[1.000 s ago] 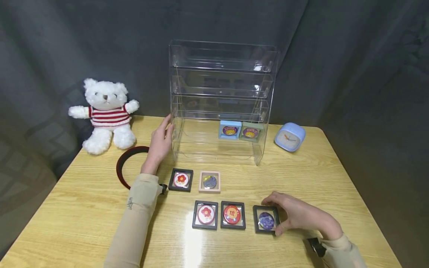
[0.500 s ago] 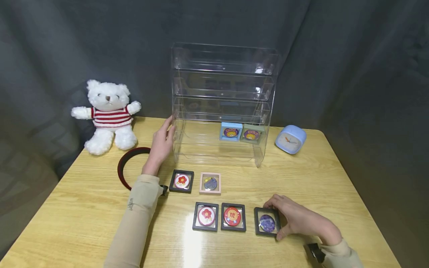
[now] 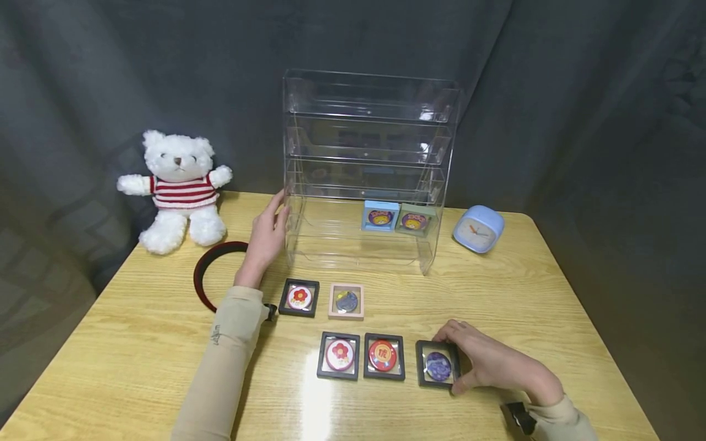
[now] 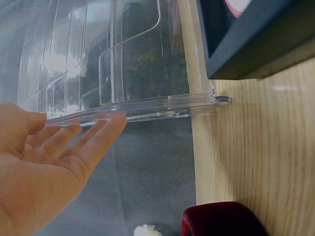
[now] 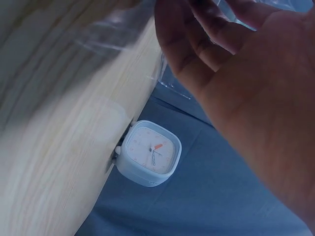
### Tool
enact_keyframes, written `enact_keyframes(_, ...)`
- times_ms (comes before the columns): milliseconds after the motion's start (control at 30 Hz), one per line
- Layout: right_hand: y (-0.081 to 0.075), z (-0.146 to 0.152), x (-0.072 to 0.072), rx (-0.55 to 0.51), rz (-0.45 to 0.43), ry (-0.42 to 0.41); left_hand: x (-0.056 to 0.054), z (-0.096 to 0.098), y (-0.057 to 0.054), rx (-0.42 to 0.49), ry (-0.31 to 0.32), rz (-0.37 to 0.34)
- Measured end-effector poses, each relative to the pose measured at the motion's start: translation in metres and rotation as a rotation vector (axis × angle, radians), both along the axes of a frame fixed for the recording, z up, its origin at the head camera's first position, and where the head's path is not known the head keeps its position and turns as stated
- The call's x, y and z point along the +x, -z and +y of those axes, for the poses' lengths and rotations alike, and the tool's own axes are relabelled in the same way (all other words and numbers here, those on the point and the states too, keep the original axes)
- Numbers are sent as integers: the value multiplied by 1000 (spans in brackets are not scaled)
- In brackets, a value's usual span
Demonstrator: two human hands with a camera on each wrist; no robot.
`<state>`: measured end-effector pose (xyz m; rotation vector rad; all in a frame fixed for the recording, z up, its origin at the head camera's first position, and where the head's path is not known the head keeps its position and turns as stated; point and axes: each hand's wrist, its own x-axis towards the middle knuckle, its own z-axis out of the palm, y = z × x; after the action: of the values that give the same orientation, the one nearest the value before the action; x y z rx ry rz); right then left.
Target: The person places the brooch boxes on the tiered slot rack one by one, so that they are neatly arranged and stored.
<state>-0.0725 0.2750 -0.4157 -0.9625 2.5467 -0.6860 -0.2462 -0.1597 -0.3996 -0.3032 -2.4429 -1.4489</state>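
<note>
My left hand [image 3: 266, 237] rests its fingers along the left side of a clear acrylic tiered display rack [image 3: 364, 159]. In the left wrist view, those fingers are extended at the rack's edge [image 4: 147, 109]. At the front right, my right hand [image 3: 496, 362] pinches a black square display frame [image 3: 439, 366] with a round purple badge inside, thumb at its near corner and fingers at its far corner. The frame lies flat-looking on the wooden table. Left of it are a black frame with a red badge [image 3: 383, 356] and another with a red-flower badge [image 3: 339, 355].
Behind these lie a black flower-badge frame [image 3: 299, 297] and a pink frame [image 3: 346, 301]. A blue frame [image 3: 380, 216] and a green frame [image 3: 416, 220] stand on the rack's lowest tier. Around are a light-blue clock [image 3: 478, 229], a white teddy bear [image 3: 181, 190] and a dark red headband [image 3: 203, 275].
The head view has shifted slightly. My right hand has nudged the purple-badge frame a tiny bit to the left; my left hand stays at the rack.
</note>
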Motion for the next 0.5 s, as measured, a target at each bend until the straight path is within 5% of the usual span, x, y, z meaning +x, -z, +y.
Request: enact_keyframes(500,-1,-3,-2,-67,26,24,0,0,1,-6,4,1)
